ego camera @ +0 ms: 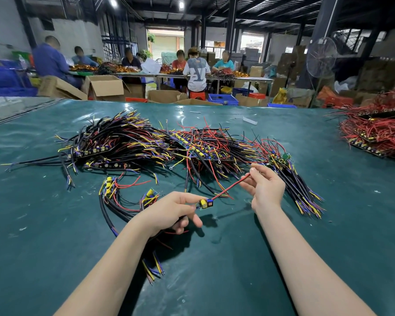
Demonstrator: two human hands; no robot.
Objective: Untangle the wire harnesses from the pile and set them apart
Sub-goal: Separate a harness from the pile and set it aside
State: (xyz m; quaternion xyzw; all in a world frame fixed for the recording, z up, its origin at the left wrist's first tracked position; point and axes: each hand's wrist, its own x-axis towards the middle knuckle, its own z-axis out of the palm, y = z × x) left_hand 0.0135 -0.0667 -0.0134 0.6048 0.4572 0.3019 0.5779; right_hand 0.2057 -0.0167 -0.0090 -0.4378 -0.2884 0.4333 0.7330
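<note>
Harness board [205,203] pinched in left fingers [187,198]; right fingers [254,169] pinch its red wire [228,189] taut.

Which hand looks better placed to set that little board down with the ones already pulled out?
Probably the left hand. It pinches the small circuit board and sits beside the separated harnesses. The right hand holds the red wire, on the far side from them.

On the table [55,224] the main pile [169,144] lies across the middle. Near and left of it sit a few separated harnesses [123,197]. Another heap [376,133] lies at the far right (well apart). Both hands hover nearer, left hand [169,210] beside right hand [265,185].
</note>
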